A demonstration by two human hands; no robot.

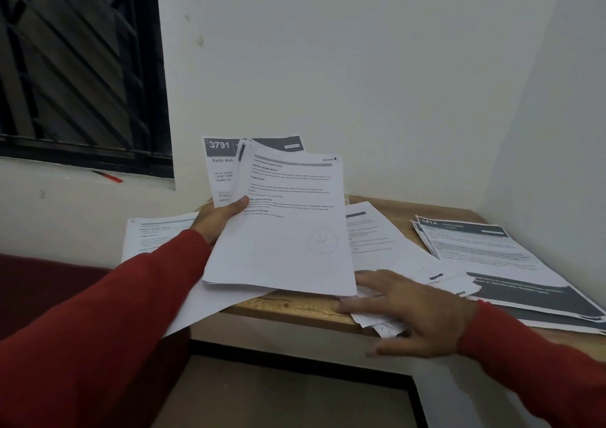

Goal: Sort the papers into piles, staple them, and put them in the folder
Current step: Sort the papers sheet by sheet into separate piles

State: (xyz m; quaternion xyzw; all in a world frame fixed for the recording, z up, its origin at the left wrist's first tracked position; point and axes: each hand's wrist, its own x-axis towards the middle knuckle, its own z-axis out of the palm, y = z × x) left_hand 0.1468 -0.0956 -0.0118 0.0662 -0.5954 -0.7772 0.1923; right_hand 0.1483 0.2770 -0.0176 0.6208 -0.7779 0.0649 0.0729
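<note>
My left hand point(219, 217) grips a fanned stack of printed papers point(285, 227) above the wooden table, thumb on the front sheet. The front sheet has text and a pen scribble low down; a sheet headed 3791 point(219, 152) sticks out behind it. My right hand point(416, 309) lies flat with fingers spread on loose sheets point(380, 324) at the table's front edge, holding nothing. A pile with dark headers point(485, 250) lies on the right of the table. More white sheets point(370, 234) lie in the middle and others point(154, 237) at the left. No stapler or folder is in view.
The small wooden table point(295, 306) stands in a corner between two white walls. A dark barred window point(75, 66) is at the upper left, with a red pen point(110, 176) on its sill. A dark red seat point(42, 286) sits at the left.
</note>
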